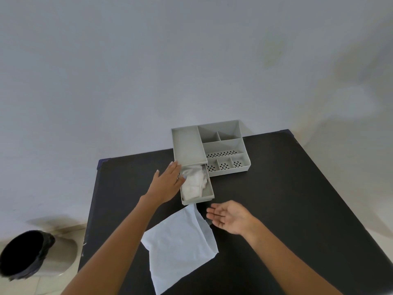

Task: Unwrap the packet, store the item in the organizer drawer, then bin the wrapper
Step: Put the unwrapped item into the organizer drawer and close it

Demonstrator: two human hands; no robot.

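Black worktop (276,188) against a pale wall. White folded item (194,184) lies in the grey plastic organizer's open drawer (209,193); storing appears done. Left hand (168,184) rests at the drawer's side, fingers spread, holding nothing; right hand (228,216) hovers open and empty beside the flat white wrapper (180,243). Next: grasp wrapper, carry to the black-lined bin (25,254).

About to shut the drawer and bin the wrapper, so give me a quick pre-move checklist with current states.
1. White item inside the drawer: ok.
2. Item below the drawer rim, clear to slide shut: cannot tell.
3. Left hand at the drawer's left edge: ok.
4. Right hand empty and open: ok.
5. Wrapper binned: not ok, lying on the table.
6. Bin open, on the floor left: ok.
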